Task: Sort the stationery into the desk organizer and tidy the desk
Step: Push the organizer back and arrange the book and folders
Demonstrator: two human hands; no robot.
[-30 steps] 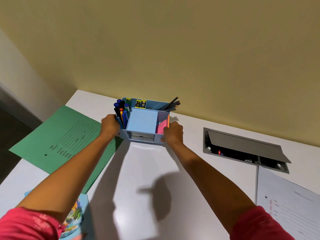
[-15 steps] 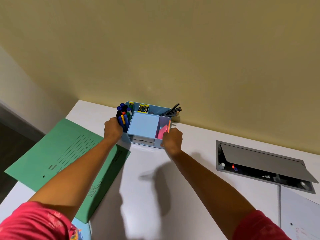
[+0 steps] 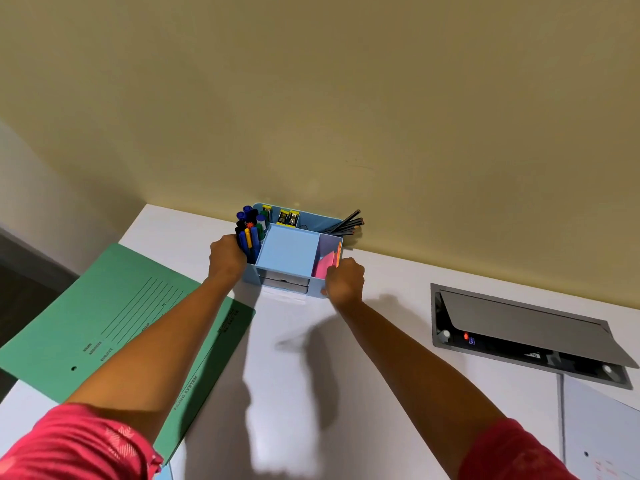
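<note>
The organizer [image 3: 313, 221] stands at the back of the desk [image 3: 287, 358], close to the wall [image 3: 311, 98]. The person holds it from both sides. The left hand [image 3: 227, 258] is curled round its left wall, beside the pens [image 3: 249, 226]. The right hand [image 3: 344, 280] grips the right front corner with bent fingers, next to the pink notes [image 3: 323, 266]. The compartments look filled: pens at the left, clips [image 3: 288, 217] at the back, pencils [image 3: 348, 223] leaning out to the right, and a blue pad [image 3: 289, 251] in the middle.

I judge the sorting done and the step in hand to be setting the organizer in its place by the wall. Whether it touches the wall I cannot tell.

The next move calls for squaring it up and letting go with both hands without tipping the pencils (they lean far over the rim). Then comes the tidying: the folder [image 3: 121, 317] lies askew over the desk's left edge under the left arm, and a sheet [image 3: 602, 438] lies at the right, below the open hatch [image 3: 519, 330].
</note>
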